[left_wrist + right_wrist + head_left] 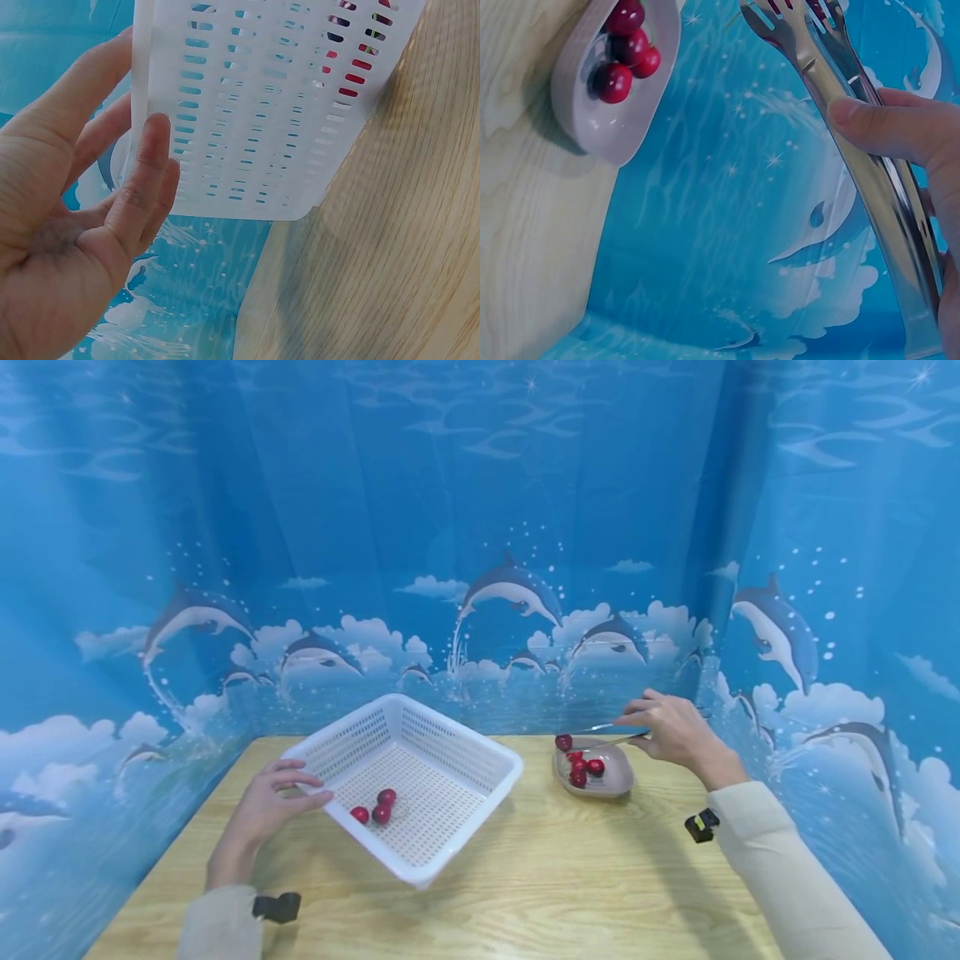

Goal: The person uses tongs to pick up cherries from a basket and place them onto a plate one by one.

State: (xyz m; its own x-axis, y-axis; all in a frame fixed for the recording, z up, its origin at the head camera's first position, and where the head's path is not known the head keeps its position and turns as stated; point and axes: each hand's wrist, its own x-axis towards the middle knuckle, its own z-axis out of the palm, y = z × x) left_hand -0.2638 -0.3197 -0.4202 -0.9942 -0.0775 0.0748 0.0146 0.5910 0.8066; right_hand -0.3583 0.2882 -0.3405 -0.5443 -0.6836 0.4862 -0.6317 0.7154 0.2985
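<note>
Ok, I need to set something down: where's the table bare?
The table is bare in front of the bowl, between the basket and the right sleeve. Crowded: back right, where the right hand holds tongs; left, where the left hand holds the basket.

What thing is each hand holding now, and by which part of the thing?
The left hand holds the white basket by its rim, near the left corner; the right hand holds the metal tongs by their arms, not the tips.

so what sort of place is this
Probably a staged recording booth: dolphin-print sheeting closes in a wood-grain table on three sides, and black wrist-worn devices also show.
</note>
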